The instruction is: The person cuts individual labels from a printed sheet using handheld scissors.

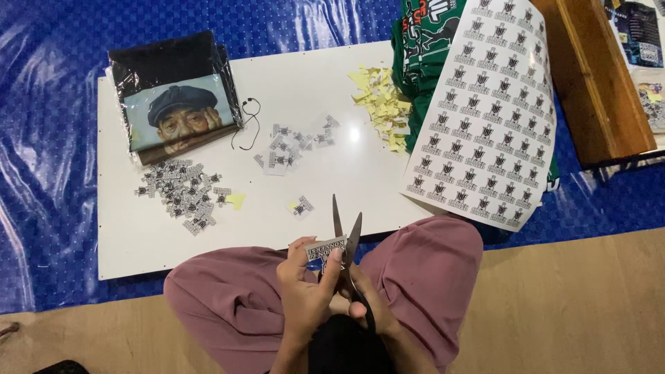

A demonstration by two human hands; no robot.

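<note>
Centrally, a white board [208, 235] is shown lying on a blue plastic sheet [41, 138], spread ahead of both hands and beyond the knees in mauve trousers [429, 263]. Far ahead and to the right of the right hand, a large printed sticker sheet [485, 111] is draped over a green garment [415, 62], with a heap of yellow paper offcuts [381, 104] just to its left. Far ahead and to the left of the left hand, a folded dark garment in a clear bag [176, 97], bearing a painted portrait, is seen; nearer, a pile of cut stickers [181, 194] and a looser cluster [291, 145] are scattered, and one single sticker [301, 206] lies just ahead of the hands.

A small strip of stickers [320, 248] is pinched closed-fingered in the left hand [305, 291], its long axis running left to right, across the blades. The scissors [346, 235] are gripped through the handles by the right hand [360, 298], blades parted in a narrow V pointing away from the body. The strip is thus placed directly left of the blades, touching the left blade at its right end, the left hand being the nearer to it.
</note>
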